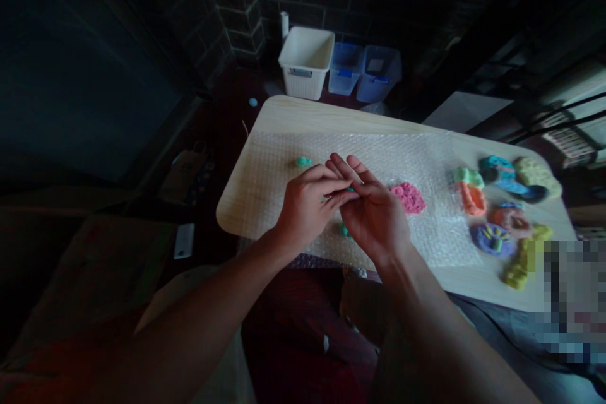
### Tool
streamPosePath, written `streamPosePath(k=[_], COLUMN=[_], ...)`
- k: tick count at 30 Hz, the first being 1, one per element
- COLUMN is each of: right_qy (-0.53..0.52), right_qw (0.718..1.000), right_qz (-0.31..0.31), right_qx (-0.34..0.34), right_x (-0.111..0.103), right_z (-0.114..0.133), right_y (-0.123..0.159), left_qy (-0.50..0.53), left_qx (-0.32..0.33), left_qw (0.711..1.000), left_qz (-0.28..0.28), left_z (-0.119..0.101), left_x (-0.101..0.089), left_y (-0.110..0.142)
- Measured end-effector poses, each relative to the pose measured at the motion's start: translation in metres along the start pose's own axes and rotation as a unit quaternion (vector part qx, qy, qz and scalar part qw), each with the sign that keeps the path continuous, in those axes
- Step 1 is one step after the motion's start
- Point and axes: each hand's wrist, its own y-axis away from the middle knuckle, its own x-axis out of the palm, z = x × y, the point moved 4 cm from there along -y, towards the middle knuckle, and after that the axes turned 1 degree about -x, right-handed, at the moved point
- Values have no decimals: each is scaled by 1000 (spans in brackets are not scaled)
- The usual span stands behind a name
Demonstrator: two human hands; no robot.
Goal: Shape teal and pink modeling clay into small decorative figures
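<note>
My left hand is closed in a pinch over a small green piece of modelling clay, mostly hidden by the fingers. Palm up, my right hand lies under those fingertips with its own fingers stretched out. Both hands are above a sheet of bubble wrap on the table. A green clay lump sits beyond my left hand. Another green lump is partly covered by my right hand. Just right of that hand lies a bumpy pink clay piece.
The light wooden table carries several clay shapes at its right: an orange and green piece, a blue one, a purple disc and a yellow one. Behind stand a white bin and two bluish tubs.
</note>
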Motion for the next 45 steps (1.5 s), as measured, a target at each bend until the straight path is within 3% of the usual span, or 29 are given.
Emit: streamPosePath(k=[4,7,13,15,17,20,29,33,36,39,43,45], right_qy=[-17,-29,90,187,295,400,492,477,445,442,409,376], right_qw=[1000,1000,995,977,942,888,830,839,864,871,896,913], right_qz=[1,-9,-30,-32,-2,41,46,58,54,52,-33,-68], right_qx=[-2,1,-39,-94,-160,-225,-257,-254,-228,-210,-168,-143], right_x=[1,0,-14,-18,-16,-12,-11,-6,-7,-9,-24,-33], right_z=[-1,4,17,19,20,20,25,23,19,16,19,20], right_y=[2,1,1,3,6,9,11,15,15,15,9,4], left_qy=[-3,61,266,314,345,361,426,399,349,283,170,59], left_qx=[-20,-69,-229,-276,-301,-303,-349,-349,-307,-261,-222,-175], left_qw=[1000,996,936,908,887,877,826,840,876,914,958,980], left_qz=[9,16,-19,12,55,87,118,119,129,130,62,69], left_z=[-5,1,35,40,39,36,40,43,41,40,47,51], left_x=[3,1,-13,-11,-7,-3,-5,-8,-7,-9,-28,-38], left_y=[0,-4,-13,-11,-9,-6,-1,-1,-4,-9,-16,-16])
